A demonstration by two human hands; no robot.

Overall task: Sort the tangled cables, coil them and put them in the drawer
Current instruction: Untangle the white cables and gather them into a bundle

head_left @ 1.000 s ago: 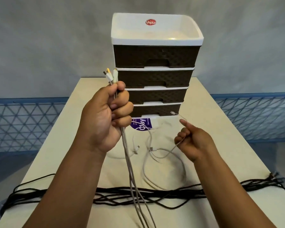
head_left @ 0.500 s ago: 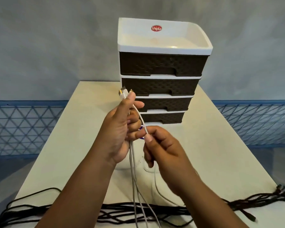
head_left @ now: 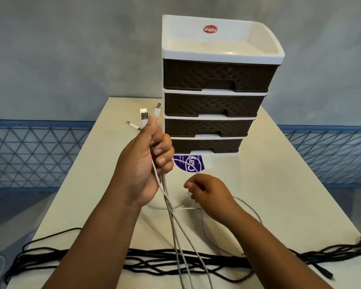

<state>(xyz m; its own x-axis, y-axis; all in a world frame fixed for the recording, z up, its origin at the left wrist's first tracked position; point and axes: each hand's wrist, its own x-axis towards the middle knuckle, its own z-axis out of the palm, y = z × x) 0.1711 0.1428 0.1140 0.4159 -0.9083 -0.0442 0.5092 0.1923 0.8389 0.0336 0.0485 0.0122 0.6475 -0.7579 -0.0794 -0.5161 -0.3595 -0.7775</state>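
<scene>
Left hand (head_left: 143,167): fist closed around a bunch of white cables (head_left: 176,230), raised above the table (head_left: 279,184). Three connector ends stand out of the top of the fist: one wide USB plug (head_left: 144,116), one small plug (head_left: 157,109) to its right, one slim plug (head_left: 131,126) pointing left. Below the fist the strands hang down toward the camera and cross over the black cables.

Right hand (head_left: 206,192): lower, just above the table, fingers curled together and pinching a thin white strand (head_left: 186,208) that runs left to the hanging bunch. Whether more than one strand is in the pinch cannot be told.

White cables, loose: looping strands lie on the table behind and to the right of the right hand; exact count unclear.

Black cables (head_left: 154,261): one long tangled bundle laid across the near edge of the table, its ends reaching past both sides. Strand count cannot be told.

Drawer unit (head_left: 215,80): one, white frame, open tray on top with a red oval label. Four dark woven-pattern drawers, all closed. Stands at the far middle of the table.

Purple printed packet (head_left: 189,164): one, flat on the table in front of the bottom drawer.
</scene>
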